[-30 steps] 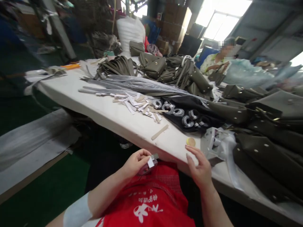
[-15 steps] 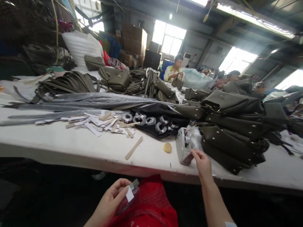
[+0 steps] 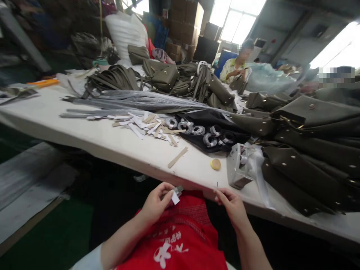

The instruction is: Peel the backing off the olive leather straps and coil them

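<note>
Your right hand [image 3: 233, 203], fingertips together, has left the tape dispenser [image 3: 235, 167] at right, nearing the white tab [image 3: 175, 198] clamped in your left hand [image 3: 156, 201], lower centre.

Left hand [image 3: 156, 202] pinching white slip [image 3: 175, 198] by red apron [image 3: 194, 228]; right hand [image 3: 232, 205], fingers pinched, at worktop [image 3: 118, 148] edge near tape dispenser [image 3: 235, 167]

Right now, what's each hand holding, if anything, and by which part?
Left hand: small grey item, pinched beside its white tag between thumb and fingers. Right hand: can't tell.
</note>
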`<state>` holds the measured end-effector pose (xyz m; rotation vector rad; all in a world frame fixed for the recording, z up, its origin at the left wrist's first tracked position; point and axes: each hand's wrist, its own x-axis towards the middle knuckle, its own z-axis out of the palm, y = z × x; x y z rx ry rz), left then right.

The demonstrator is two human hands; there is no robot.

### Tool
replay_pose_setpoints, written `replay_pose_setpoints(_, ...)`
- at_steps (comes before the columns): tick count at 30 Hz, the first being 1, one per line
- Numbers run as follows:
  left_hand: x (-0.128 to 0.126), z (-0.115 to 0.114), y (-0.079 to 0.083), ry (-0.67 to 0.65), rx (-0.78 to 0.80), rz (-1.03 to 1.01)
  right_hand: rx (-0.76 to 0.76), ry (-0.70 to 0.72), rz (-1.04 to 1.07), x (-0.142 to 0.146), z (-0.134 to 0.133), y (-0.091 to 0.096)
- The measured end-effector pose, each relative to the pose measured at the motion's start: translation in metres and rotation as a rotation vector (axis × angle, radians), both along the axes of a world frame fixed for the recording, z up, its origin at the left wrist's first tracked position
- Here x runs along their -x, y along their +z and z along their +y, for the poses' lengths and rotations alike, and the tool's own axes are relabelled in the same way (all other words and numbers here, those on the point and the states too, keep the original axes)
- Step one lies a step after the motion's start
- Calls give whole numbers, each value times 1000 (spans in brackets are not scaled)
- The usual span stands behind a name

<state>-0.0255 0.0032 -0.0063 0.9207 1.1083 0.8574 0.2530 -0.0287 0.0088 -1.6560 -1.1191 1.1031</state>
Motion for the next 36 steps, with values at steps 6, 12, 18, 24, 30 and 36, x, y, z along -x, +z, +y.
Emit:
replay_pose_setpoints(6, 2, -10, -5, 33, -171, 155, 99, 375, 220, 87, 12, 12)
replay_pose_setpoints(12, 11, -19, 3, 95, -305, 324, 168, 506, 332, 111, 15, 8)
replay_pose_setpoints(18, 11, -24, 13, 137, -348, 377, 207, 485, 291, 123, 16, -7)
replay_pose_setpoints(24, 13, -23, 11, 156, -339, 328, 172, 448, 345, 132, 14, -14)
replay_pose_setpoints(30, 14, -24, 17, 219, -323, 308, 159, 442, 433, 137, 13, -17)
replay_pose_setpoints(36, 11, -31, 32, 193, -563, 425, 123, 424, 450, 141, 18, -7)
